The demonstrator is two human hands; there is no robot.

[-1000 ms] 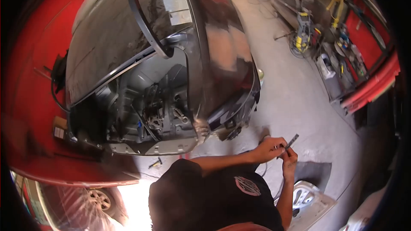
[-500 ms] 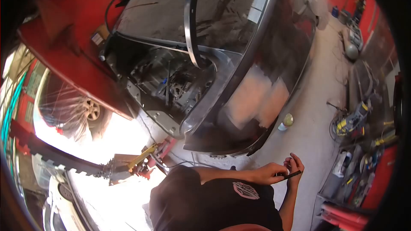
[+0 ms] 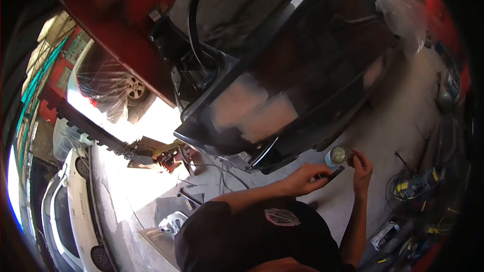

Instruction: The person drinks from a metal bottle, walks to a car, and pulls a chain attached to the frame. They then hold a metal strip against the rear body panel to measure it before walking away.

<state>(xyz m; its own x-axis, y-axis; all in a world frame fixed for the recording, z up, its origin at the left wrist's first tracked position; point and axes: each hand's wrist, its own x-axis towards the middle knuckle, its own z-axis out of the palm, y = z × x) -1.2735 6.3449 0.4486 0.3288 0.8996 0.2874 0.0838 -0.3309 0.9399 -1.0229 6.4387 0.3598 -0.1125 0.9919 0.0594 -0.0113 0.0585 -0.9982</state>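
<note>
My left hand (image 3: 306, 179) is closed around a short, dark, bar-like object (image 3: 337, 173), its far end pointing toward my other hand. My right hand (image 3: 361, 170) is just to the right, fingers curled and pinched together; whatever is in them, if anything, is too small to name. Just beyond both hands, a jar with a yellowish-green top (image 3: 338, 155) stands on the floor. In front of me is a dark car body panel (image 3: 312, 85) with dull pinkish-beige patches (image 3: 269, 118) near its lower corner. Neither hand touches the panel.
A curved dark strip (image 3: 194, 20) rises over the car's opening. At right, a yellow-and-grey power tool (image 3: 403, 189) lies among cables and tools. A plastic-covered vehicle (image 3: 108, 83) is at left, with a white car (image 3: 75, 211) lower left. Cables (image 3: 227, 171) cross the floor.
My view has swung right and closer to the panel's patched side. My right hand's raised fingers have curled, and it has moved apart from the dark bar. My left hand still holds the bar.
</note>
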